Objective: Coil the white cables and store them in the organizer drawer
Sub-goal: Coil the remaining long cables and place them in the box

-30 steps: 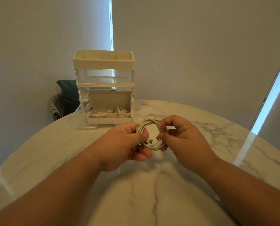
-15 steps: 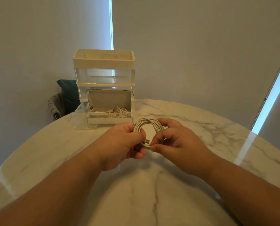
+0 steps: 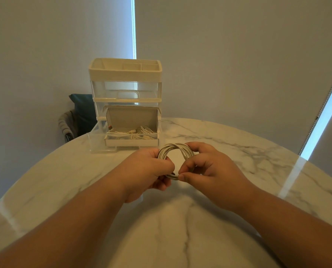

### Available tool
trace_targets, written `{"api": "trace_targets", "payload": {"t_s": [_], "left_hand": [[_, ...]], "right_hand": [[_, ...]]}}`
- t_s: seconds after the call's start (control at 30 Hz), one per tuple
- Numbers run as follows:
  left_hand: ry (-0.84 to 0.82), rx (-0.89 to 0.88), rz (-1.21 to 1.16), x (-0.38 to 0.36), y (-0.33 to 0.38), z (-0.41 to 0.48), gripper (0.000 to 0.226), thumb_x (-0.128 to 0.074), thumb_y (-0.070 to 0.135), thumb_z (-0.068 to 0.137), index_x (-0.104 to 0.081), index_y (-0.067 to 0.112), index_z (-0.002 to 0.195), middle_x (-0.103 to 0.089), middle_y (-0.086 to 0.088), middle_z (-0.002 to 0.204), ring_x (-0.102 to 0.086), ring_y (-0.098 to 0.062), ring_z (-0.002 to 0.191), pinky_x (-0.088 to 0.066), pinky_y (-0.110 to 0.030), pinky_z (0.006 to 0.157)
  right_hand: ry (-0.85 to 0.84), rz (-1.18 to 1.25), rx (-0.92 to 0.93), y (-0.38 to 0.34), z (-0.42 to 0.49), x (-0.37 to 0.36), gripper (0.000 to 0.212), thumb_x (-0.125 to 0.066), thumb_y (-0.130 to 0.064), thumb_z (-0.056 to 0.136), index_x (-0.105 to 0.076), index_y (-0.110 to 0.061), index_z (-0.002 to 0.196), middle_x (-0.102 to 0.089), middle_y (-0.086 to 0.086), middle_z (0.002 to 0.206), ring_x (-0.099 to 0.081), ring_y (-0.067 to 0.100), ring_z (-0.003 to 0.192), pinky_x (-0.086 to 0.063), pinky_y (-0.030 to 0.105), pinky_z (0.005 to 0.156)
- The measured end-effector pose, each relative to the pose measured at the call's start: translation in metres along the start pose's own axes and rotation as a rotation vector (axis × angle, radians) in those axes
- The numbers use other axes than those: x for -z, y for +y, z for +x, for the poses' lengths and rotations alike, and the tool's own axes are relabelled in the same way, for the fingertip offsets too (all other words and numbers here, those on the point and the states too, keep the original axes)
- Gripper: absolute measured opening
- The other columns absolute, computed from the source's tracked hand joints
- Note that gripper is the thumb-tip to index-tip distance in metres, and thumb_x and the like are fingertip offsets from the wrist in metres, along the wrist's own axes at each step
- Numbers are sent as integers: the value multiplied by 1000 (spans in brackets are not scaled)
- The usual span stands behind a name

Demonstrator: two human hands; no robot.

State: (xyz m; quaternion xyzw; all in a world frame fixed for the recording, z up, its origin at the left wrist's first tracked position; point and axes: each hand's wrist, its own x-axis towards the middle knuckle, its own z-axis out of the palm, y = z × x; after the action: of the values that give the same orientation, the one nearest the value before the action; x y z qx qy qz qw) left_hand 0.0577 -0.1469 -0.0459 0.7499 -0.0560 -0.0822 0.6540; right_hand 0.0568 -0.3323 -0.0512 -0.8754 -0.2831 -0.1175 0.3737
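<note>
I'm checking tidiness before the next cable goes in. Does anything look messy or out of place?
The cables in the open box lie loose and sprawled, not in a tight ring like the held coil. Nothing else stands out.

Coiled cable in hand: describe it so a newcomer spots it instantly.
Above the round marble table, before the clear organizer, left hand and right hand meet. The coiled cable is the neat white ring they grip; other cables lie loose in the cardboard box.
</note>
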Motion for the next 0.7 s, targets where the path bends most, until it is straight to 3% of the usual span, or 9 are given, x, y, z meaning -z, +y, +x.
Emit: {"api": "trace_targets", "payload": {"t_s": [0.13,0.33,0.47,0.6,0.7], "left_hand": [[19,30,15,-1,-1,2,26,-58,-2,80,-62,-5,106,-61,-18,78,-56,-18,55,-47,-28,52],[24,82,-75,-2,0,2,30,-52,-5,85,-59,-4,114,-59,-18,83,-50,-19,56,-41,-28,53],[-30,69,-118,-1,1,0,51,-64,10,68,-55,-9,115,-58,-20,83,-54,-21,57,-43,-26,47],[-55,29,-123,-2,3,-3,14,-63,-1,85,-63,0,99,-61,-17,78,-56,-20,58,-45,-26,51],[11,54,-134,-1,2,-2,14,-60,7,91,-65,8,103,-63,-13,77,-57,-20,58,-44,-27,50]], "right_hand": [[-4,20,7,0,0,-1,25,-79,-16,79,-72,-39,73,-47,-29,121,-50,-11,108,-38,0,80],[12,16,8,-2,-1,-5,23,-77,-16,81,-72,-37,75,-45,-33,113,-44,-21,107,-32,-5,78],[47,43,6,-2,-1,-4,21,-77,-13,81,-73,-32,74,-49,-31,109,-44,-26,102,-33,-4,76],[62,51,-8,-2,0,-2,22,-79,-15,80,-73,-35,72,-51,-32,106,-52,-10,102,-38,0,75],[42,49,-32,2,0,-2,26,-79,-19,80,-69,-42,74,-51,-27,115,-56,-5,103,-46,7,82]]}}
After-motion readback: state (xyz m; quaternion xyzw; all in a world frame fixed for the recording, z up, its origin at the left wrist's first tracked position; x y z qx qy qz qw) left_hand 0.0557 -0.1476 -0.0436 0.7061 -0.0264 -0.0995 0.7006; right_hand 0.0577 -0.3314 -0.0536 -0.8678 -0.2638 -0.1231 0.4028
